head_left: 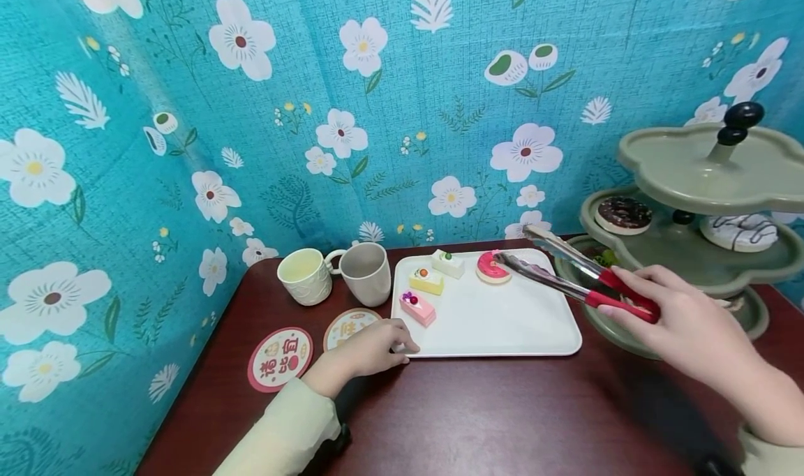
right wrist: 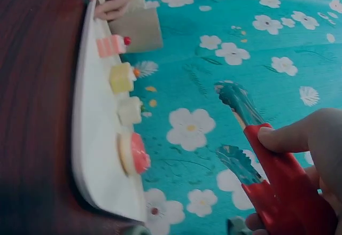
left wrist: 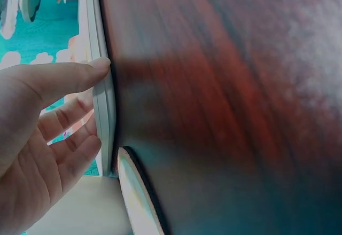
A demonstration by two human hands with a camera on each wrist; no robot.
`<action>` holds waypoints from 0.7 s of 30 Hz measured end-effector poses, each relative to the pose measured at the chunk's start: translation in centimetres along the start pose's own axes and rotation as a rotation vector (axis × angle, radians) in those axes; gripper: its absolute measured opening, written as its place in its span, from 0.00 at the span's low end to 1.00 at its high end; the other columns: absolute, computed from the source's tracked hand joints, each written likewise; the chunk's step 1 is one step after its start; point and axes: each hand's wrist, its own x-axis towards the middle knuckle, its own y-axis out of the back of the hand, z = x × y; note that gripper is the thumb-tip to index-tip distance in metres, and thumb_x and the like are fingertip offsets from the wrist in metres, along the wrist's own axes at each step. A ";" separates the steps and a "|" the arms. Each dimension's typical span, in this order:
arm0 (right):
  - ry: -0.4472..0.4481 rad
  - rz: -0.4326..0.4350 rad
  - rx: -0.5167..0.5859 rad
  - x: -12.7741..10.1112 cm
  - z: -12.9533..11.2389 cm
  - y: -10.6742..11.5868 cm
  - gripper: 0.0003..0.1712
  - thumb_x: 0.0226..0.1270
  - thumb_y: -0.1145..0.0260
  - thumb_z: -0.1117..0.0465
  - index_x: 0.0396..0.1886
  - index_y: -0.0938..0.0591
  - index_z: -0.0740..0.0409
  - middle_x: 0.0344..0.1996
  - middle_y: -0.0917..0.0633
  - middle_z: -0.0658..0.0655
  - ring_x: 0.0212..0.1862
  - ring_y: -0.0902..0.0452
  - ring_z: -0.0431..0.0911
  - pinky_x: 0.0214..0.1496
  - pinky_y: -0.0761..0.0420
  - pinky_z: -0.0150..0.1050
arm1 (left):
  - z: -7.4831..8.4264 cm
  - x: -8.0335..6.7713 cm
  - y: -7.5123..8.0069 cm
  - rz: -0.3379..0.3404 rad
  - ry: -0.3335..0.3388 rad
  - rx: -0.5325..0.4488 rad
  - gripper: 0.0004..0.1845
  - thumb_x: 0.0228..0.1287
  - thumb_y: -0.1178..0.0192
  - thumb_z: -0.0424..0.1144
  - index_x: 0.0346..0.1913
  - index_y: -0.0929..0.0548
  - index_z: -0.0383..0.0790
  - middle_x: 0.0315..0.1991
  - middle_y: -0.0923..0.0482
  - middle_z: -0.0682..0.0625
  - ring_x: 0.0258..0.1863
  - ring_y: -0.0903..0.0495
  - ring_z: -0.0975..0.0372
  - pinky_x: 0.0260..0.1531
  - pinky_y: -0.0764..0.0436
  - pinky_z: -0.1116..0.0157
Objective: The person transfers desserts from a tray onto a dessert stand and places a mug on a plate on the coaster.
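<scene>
My right hand [head_left: 687, 322] grips red-handled metal tongs [right wrist: 278, 187]. Their arms are spread, with nothing between the tips. In the head view one tip overlaps the pink-iced donut [head_left: 493, 267] on the white tray [head_left: 502, 329]; the right wrist view shows both tips apart from it. At the tray's near left corner, my left hand [head_left: 377, 347] pinches the rim, thumb [left wrist: 80, 80] on the outer side and fingers over the inside. Along the tray's left lie a pink cake [head_left: 419, 310], a yellow cake [head_left: 426, 281] and a white cake [head_left: 448, 264].
A green tiered stand [head_left: 691, 253] on the right holds a chocolate donut [head_left: 623, 216] and a white-iced donut [head_left: 738, 232]. Left of the tray are a pale yellow mug [head_left: 305, 277], a grey mug [head_left: 367, 277] and two round coasters, one red-rimmed [head_left: 280, 359]. A flowered blue cloth hangs behind.
</scene>
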 end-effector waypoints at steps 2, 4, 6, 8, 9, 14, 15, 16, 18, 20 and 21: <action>0.007 0.000 0.013 0.3 -0.1 -0.7 0.44 0.59 0.23 0.41 0.62 0.20 0.71 0.48 0.22 0.66 0.35 0.26 0.54 0.24 0.33 0.39 | 0.0 0.1 0.0 -0.001 -0.005 -0.001 0.09 0.65 0.30 0.30 0.46 0.08 0.41 0.42 0.18 0.53 0.43 0.21 0.64 0.48 0.20 0.67; 0.015 0.002 0.031 0.5 -0.1 -1.5 0.43 0.59 0.23 0.41 0.62 0.20 0.71 0.48 0.22 0.65 0.36 0.25 0.54 0.24 0.32 0.40 | 0.0 0.1 0.0 -0.002 -0.006 -0.001 0.09 0.65 0.30 0.30 0.46 0.08 0.41 0.42 0.18 0.53 0.43 0.21 0.64 0.48 0.20 0.67; 0.022 0.000 0.050 0.7 -0.1 -2.3 0.42 0.60 0.24 0.42 0.62 0.20 0.71 0.49 0.22 0.65 0.36 0.25 0.54 0.25 0.31 0.41 | 0.0 0.1 0.1 0.000 -0.009 0.002 0.09 0.65 0.30 0.30 0.46 0.08 0.41 0.42 0.18 0.52 0.43 0.21 0.64 0.48 0.20 0.67; 0.028 0.002 0.058 0.9 0.1 -3.1 0.42 0.61 0.24 0.42 0.62 0.20 0.70 0.49 0.22 0.64 0.37 0.23 0.56 0.25 0.28 0.44 | -0.1 0.1 0.1 0.000 -0.009 0.005 0.09 0.65 0.30 0.30 0.46 0.08 0.41 0.42 0.18 0.52 0.43 0.21 0.64 0.48 0.20 0.67; 0.029 0.003 0.062 1.0 0.2 -3.5 0.41 0.62 0.25 0.42 0.62 0.20 0.70 0.50 0.22 0.65 0.38 0.23 0.56 0.26 0.27 0.46 | -0.1 0.1 0.1 0.000 -0.005 0.006 0.09 0.65 0.30 0.30 0.46 0.08 0.41 0.42 0.18 0.53 0.43 0.21 0.64 0.48 0.20 0.67; 0.016 -0.009 0.068 1.5 0.6 -5.2 0.41 0.63 0.25 0.42 0.64 0.21 0.70 0.51 0.22 0.67 0.41 0.21 0.61 0.30 0.24 0.53 | -0.1 0.1 0.1 0.003 -0.014 0.002 0.09 0.64 0.30 0.30 0.46 0.08 0.41 0.42 0.18 0.53 0.42 0.21 0.65 0.47 0.20 0.67; 0.014 -0.010 0.070 1.6 0.7 -5.5 0.41 0.63 0.25 0.42 0.63 0.21 0.70 0.52 0.22 0.68 0.41 0.21 0.61 0.30 0.24 0.53 | -0.2 0.1 0.0 0.003 -0.013 0.001 0.09 0.64 0.30 0.30 0.46 0.08 0.41 0.42 0.18 0.53 0.42 0.21 0.65 0.46 0.20 0.68; 0.010 -0.013 0.073 1.7 0.8 -5.7 0.41 0.63 0.25 0.43 0.64 0.21 0.70 0.52 0.22 0.69 0.41 0.21 0.62 0.30 0.23 0.53 | -0.2 0.1 0.0 0.004 -0.014 0.000 0.09 0.64 0.30 0.30 0.46 0.08 0.41 0.41 0.18 0.53 0.42 0.21 0.65 0.46 0.20 0.68; 0.004 -0.021 0.083 2.0 1.0 -6.1 0.41 0.63 0.25 0.43 0.64 0.21 0.70 0.53 0.22 0.70 0.41 0.21 0.63 0.30 0.23 0.53 | -0.2 0.2 0.0 0.004 -0.010 -0.002 0.09 0.64 0.30 0.30 0.46 0.08 0.41 0.41 0.18 0.53 0.42 0.21 0.65 0.46 0.20 0.68; -0.002 -0.037 0.085 2.2 1.2 -6.5 0.42 0.63 0.25 0.43 0.64 0.22 0.70 0.53 0.23 0.71 0.41 0.21 0.62 0.29 0.24 0.52 | -0.3 0.2 -0.1 0.004 -0.008 -0.003 0.09 0.64 0.30 0.30 0.46 0.08 0.41 0.41 0.18 0.53 0.42 0.21 0.65 0.46 0.20 0.68; -0.004 -0.042 0.088 2.4 1.2 -6.7 0.42 0.63 0.25 0.43 0.64 0.22 0.70 0.53 0.23 0.71 0.40 0.21 0.62 0.30 0.23 0.52 | -0.3 0.2 -0.1 0.004 -0.008 -0.002 0.09 0.64 0.30 0.30 0.46 0.08 0.41 0.41 0.19 0.53 0.42 0.21 0.65 0.46 0.20 0.68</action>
